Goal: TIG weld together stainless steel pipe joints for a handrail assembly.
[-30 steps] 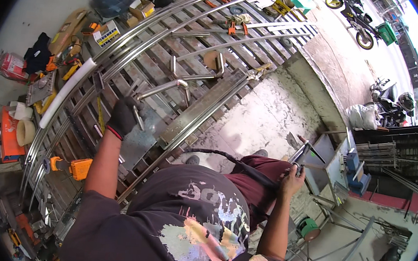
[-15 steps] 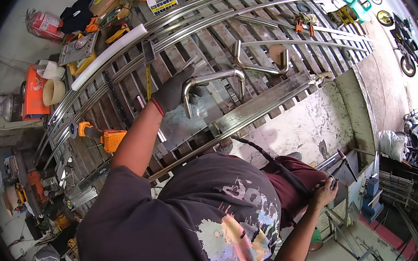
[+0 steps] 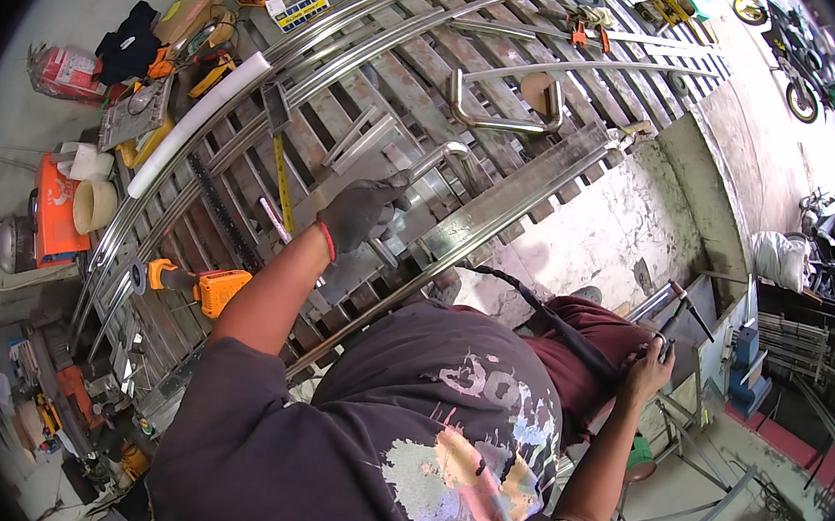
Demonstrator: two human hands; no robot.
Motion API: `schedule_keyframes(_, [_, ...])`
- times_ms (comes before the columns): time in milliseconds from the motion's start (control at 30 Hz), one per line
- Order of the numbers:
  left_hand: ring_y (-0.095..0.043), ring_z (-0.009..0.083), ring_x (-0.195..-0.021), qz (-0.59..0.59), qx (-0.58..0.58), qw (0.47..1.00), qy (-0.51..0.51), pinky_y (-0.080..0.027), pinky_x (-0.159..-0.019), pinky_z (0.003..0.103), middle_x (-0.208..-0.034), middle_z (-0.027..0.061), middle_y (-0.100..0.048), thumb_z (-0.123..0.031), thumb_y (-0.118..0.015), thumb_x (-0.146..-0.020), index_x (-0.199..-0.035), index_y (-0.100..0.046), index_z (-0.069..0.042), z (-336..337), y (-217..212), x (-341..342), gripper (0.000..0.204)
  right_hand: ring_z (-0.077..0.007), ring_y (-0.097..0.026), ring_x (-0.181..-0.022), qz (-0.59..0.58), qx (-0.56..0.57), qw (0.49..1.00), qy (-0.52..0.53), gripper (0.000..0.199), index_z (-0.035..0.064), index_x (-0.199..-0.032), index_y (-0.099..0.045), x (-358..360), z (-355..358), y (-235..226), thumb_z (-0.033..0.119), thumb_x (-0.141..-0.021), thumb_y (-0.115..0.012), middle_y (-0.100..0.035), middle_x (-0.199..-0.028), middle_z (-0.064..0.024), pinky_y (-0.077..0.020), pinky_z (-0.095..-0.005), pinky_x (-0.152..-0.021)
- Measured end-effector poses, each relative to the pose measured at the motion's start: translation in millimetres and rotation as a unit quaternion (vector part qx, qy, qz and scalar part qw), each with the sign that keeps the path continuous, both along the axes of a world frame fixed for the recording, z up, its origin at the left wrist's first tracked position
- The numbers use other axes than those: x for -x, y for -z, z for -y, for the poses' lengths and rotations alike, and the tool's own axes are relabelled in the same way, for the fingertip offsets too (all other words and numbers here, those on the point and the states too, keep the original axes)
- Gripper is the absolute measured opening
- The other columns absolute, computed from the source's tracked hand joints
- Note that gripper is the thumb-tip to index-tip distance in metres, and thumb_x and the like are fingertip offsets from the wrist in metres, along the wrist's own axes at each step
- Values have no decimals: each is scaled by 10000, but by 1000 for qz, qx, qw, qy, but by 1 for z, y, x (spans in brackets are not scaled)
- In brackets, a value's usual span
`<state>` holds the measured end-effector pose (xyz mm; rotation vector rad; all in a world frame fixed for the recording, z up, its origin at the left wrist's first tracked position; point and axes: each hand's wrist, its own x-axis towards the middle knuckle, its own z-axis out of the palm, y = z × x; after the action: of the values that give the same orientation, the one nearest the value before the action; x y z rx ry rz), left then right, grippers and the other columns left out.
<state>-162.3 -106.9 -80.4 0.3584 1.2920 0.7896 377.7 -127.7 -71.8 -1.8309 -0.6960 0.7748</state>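
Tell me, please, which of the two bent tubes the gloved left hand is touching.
The nearer tube, in the left hand; the farther tube, near the brown disc, is untouched.

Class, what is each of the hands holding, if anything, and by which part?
The gloved left hand grips a bent metal tube at its left bend; the right hand holds a torch-like tool by its handle.

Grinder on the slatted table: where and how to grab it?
Probably the grinder's dark middle, from above. It looks narrower than the orange parts either side, and gripping there should keep fingers off the disc at the left end. The left forearm appears close to the other end.
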Motion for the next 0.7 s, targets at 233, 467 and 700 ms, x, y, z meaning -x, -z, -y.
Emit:
schedule_keyframes(233, [-551, 98, -600, -21, -39, 996, 74, -534, -584, 293, -718, -12, -573, -338, -522, -1062, -987, -664, -63, 2, -10, -3, 318, -101, -531, -488, 16, -4, 1000, -6, 173, 64, -1145, -575, -8, 8, 2, 199, -1042, -610, -584, -708, -20, -413, -260, -401])
schedule_keyframes(467, [-610, 94, -683, -125, -47, 982, 134, -570, -650, 301, -772, -14, -626, -387, -559, -1052, -1039, -706, -69, 5, -17, -4, 351, -125, -538, -483, 23, 6, 1000, 4, 275, 45, -1237, -562, -7, 19, -1, 217, -1034, -630, -596, -728, -31, -432, -280, -408])
schedule_keyframes(700, [-663, 383, -764, -521, -453, 684, 236, -522, -674, 455, -771, 137, -674, -354, -681, -946, -969, -684, -70, -5, -23, -30, 285, -42, -495, -610, 77, -20, 989, -127, 588, 59, -1543, -390, 47, 21, -28, 148, -1020, -644, -599, -815, 9, -395, -213, -500])
